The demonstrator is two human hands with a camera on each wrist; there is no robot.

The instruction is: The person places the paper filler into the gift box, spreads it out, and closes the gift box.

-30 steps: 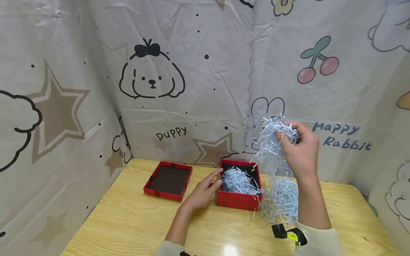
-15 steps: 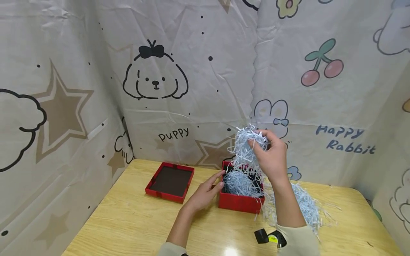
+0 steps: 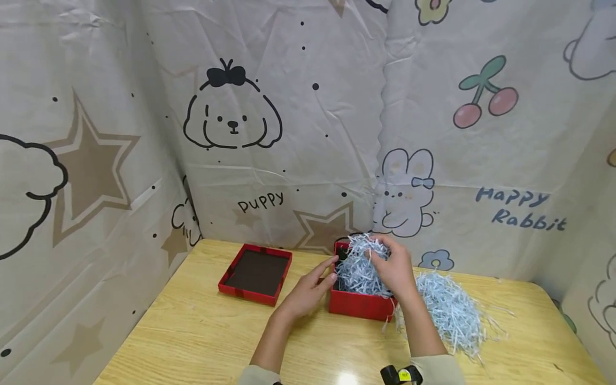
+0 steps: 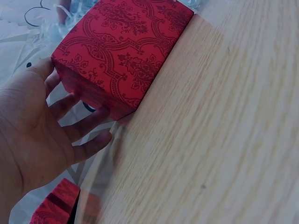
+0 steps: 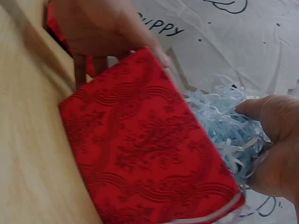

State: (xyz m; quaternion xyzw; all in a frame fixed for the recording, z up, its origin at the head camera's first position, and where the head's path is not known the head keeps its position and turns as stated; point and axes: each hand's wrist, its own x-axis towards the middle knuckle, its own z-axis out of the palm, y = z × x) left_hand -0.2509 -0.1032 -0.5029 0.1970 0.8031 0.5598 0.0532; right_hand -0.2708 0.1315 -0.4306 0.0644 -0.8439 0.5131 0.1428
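The right hand [image 3: 397,267], pinching paper shreds [image 3: 360,270], has come down at the lower-centre red box [image 3: 360,306], seemingly filling it. The left hand [image 3: 305,294], fingers spread, touches it.

Left hand [image 3: 306,291]: fingers [image 4: 88,123] slightly bent and spread. The thumb [image 4: 41,69] sits apart, to one side of the fingers. The left forearm [image 3: 268,345] runs back from behind the fingers.

Right hand [image 3: 397,270]: fingers curled in a grip, with the right thumb [image 3: 378,260] opposite, on the near side of the fingers. The right forearm [image 3: 425,327] lies behind them. The right fingertips are partly hidden; exact spacing cannot be confirmed.
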